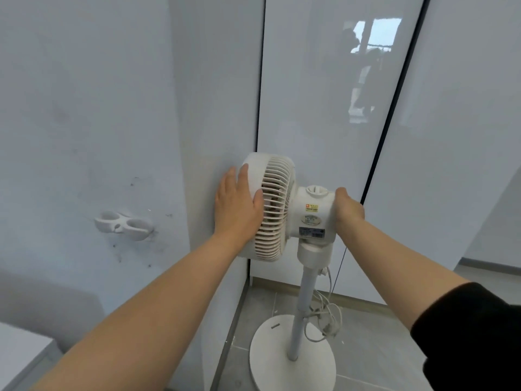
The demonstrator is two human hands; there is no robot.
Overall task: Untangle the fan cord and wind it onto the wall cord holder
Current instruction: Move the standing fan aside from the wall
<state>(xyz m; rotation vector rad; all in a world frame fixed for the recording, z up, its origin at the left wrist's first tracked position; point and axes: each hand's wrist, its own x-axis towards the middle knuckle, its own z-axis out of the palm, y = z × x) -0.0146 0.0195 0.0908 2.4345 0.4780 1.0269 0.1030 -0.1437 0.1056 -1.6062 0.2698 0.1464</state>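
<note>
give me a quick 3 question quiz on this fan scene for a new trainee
1. True or false: the cord is already wound on the wall cord holder.
2. The left hand rests on: A the fan head, B the wall cord holder, C the cord.
3. Fill in: the right hand grips the ____ behind the fan head.
Key: 1 false, it hangs tangled by the pole; 2 A; 3 motor housing.
</note>
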